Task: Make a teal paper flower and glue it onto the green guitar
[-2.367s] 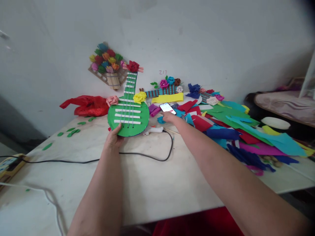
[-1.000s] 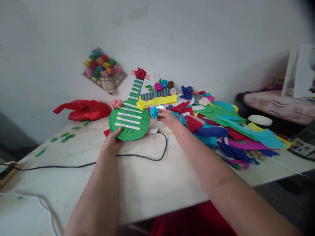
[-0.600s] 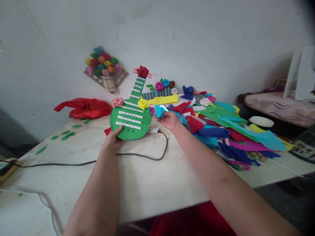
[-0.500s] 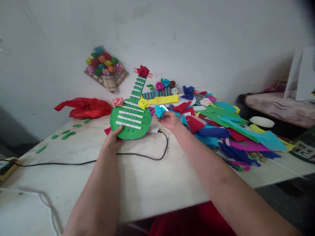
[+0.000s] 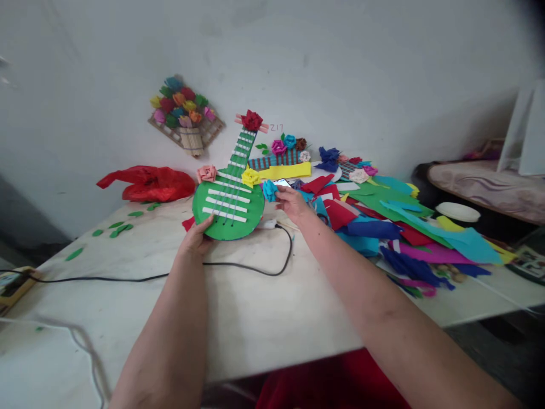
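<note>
My left hand [image 5: 199,236] grips the lower left edge of a green paper guitar [image 5: 255,213], thumb on its front, and holds it tilted up above the table. White strips and thin strings run across the guitar's face. A red paper flower [image 5: 252,120] tops its neck; a pink paper flower [image 5: 206,173] and a yellow paper flower [image 5: 251,176] sit at the body's upper edge. Between the fingertips of my right hand [image 5: 293,204] is a blue paper flower [image 5: 269,190], close to the guitar's right edge. I cannot tell whether they touch.
Coloured paper scraps [image 5: 370,227] cover the table's right side. Green paper leaves [image 5: 121,230] and a red plastic bag [image 5: 151,184] lie at the left. A black cable [image 5: 255,268] crosses the table [image 5: 264,324]. A phone [image 5: 281,183] is behind my right hand.
My right hand has brought the blue paper flower slightly left, nearer the guitar's right edge. My left hand still holds the guitar, and the whole view has shifted a little.
</note>
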`<act>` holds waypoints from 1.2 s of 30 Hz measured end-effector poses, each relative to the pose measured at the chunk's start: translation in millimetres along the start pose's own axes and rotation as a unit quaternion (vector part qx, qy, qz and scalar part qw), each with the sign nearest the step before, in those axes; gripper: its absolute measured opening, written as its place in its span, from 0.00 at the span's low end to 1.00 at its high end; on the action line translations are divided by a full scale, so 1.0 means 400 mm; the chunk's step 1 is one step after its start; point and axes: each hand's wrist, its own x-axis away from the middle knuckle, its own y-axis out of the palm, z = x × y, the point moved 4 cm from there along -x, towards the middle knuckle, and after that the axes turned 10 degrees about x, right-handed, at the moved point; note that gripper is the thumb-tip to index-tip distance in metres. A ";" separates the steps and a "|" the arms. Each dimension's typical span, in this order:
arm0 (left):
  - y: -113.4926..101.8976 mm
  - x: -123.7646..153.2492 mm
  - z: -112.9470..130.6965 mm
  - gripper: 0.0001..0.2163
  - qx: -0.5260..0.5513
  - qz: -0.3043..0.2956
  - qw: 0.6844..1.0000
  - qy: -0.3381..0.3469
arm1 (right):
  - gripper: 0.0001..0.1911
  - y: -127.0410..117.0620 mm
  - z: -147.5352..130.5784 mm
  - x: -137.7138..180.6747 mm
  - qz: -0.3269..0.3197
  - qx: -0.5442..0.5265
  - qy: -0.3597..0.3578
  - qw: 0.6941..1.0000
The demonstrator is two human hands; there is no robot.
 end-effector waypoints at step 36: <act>0.007 0.011 -0.001 0.20 -0.023 -0.005 1.000 -0.004 | 0.13 0.043 -0.017 0.001 0.085 0.242 -0.065 0.964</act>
